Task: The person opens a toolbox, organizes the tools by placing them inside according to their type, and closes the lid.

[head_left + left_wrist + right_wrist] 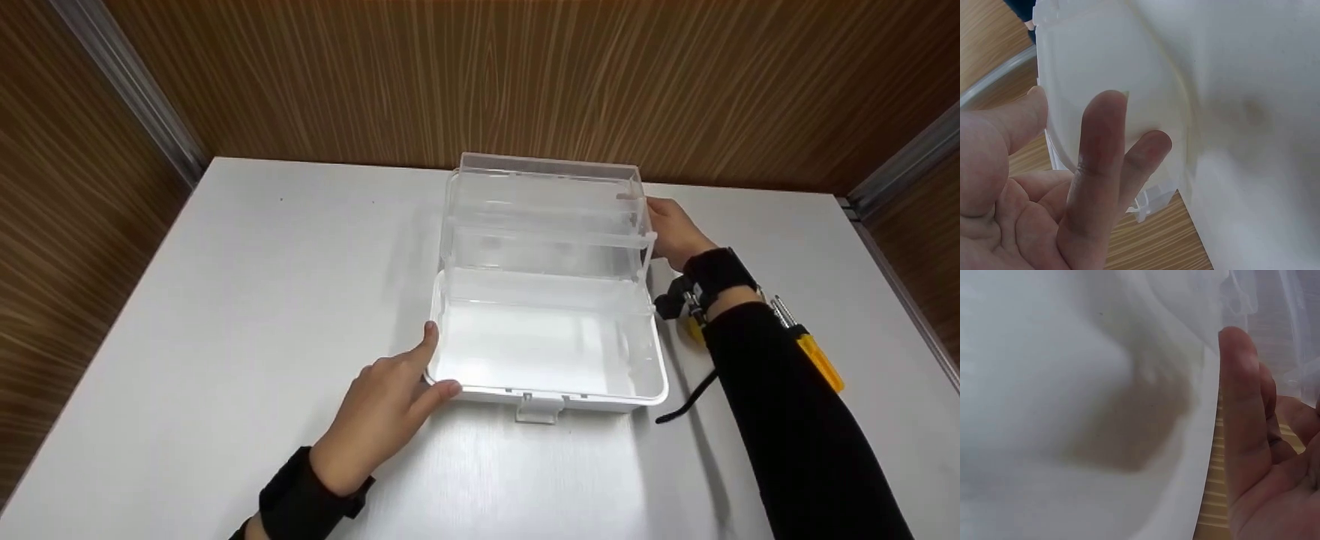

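A clear plastic box [551,352] stands open in the middle of the white table [247,285], its lid [547,187] raised behind and a see-through tray [544,247] lifted above the base. My left hand [431,366] rests at the box's front left corner, thumb along the left rim and forefinger on the front wall. In the left wrist view its straight fingers [1103,146] press the milky wall [1230,84]. My right hand [670,227] touches the tray's right end. In the right wrist view its fingers [1241,410] lie straight beside the wall [1072,382].
A yellow-handled screwdriver [816,356] lies on the table behind my right forearm. A black strap [681,405] trails by the box's front right corner. A latch tab [538,409] sticks out at the front. Wood-panelled walls [525,75] close in the table's far and side edges.
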